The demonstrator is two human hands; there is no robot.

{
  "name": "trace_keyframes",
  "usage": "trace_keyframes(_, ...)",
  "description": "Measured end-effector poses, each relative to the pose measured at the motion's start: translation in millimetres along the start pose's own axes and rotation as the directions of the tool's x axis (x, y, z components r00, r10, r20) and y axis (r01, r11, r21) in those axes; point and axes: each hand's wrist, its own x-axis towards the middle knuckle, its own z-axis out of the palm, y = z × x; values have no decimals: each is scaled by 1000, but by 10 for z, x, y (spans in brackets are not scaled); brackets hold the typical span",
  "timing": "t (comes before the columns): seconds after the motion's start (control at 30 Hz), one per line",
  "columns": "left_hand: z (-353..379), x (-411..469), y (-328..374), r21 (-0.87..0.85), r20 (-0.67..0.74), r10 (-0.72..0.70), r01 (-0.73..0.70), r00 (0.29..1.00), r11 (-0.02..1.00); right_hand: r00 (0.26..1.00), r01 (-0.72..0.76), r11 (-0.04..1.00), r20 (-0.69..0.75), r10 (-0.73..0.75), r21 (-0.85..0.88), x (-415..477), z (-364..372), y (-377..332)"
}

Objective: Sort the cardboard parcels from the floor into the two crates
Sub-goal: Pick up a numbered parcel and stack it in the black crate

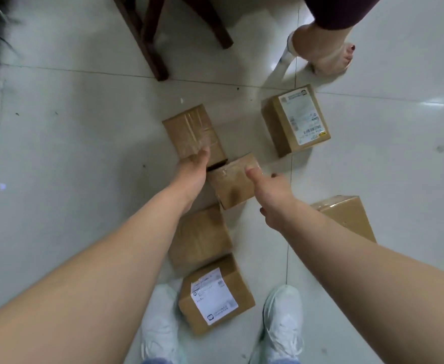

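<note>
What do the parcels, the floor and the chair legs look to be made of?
Parcels: brown cardboard, matte, with glossy clear tape across some tops and white paper labels on two. Floor: pale glazed tile, likely ceramic; it mirrors light and shows grout lines. Chair legs: dark stained wood, apparently, smooth finish.

Left hand (193, 169) gripping parcel (189, 130), right hand (273, 198) (likewise) box (231, 189)

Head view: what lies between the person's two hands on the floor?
In the head view, a small taped parcel lies between them; the right hand grips it, while the left hand holds a larger parcel beside it.
</note>
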Motion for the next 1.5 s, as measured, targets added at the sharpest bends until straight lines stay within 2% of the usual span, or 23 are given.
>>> trace_keyframes(0.17, 229, 151, -266, 42, 24, -69, 68, 997, 997, 998, -52, 997, -30, 53, 52, 221, 130, 127)
trace_keyframes(0.3, 448, 178, -382, 176, 76, -91, 77, 993, 981, 980, -151, 988, -127, 152, 21, 359, 7, 157)
trace_keyframes(0.43, 629, 250, -348, 341, 173, -151, 84, 973, 936, 988, -95, 993, -126, 86, -71, 501, -206, 285)
trace_keyframes(0.5, 703, 317, -328, 343, 201, -165, 89, 966, 935, 991, -70, 995, -116, 61, -75, 545, -277, 296)
trace_keyframes(0.77, 684, 304, -148, 150, 185, -151, 124, 971, 981, 1000, 15, 999, 18, -16, 40, 332, -591, 144)
trace_keyframes(0.93, 384, -127, 391, 73, 68, -121, 116, 990, 991, 997, 51, 984, 40, -59, 171, -155, -860, -236)
trace_keyframes(1.07, 55, -684, 970, -47, -29, -46, 45, 999, 998, 994, 105, 969, 9, -109, 222, -676, -1004, -671)
trace_keyframes(1.13, -121, -1015, 1268, -135, -65, -14, 5, 998, 991, 987, 143, 966, 40, -155, 215, -1034, -1043, -886)
trace_keyframes(1.23, -427, -1574, 1693, -156, -130, 62, -82, 990, 984, 978, 171, 961, 81, -192, 216, -1630, -1079, -1144)
trace_keyframes(1.33, -802, -2147, 2045, -205, -156, 85, -117, 984, 972, 969, 214, 966, 91, -228, 145, -2289, -1084, -1395)
trace_keyframes(1.4, -1110, -2590, 2293, -242, -161, 80, -118, 984, 963, 957, 245, 965, 136, -256, 94, -2758, -1080, -1574)
trace_keyframes(1.5, -1610, -3172, 2584, -350, -153, 9, -63, 988, 935, 963, 194, 981, 186, -193, 13, -3509, -1037, -1851)
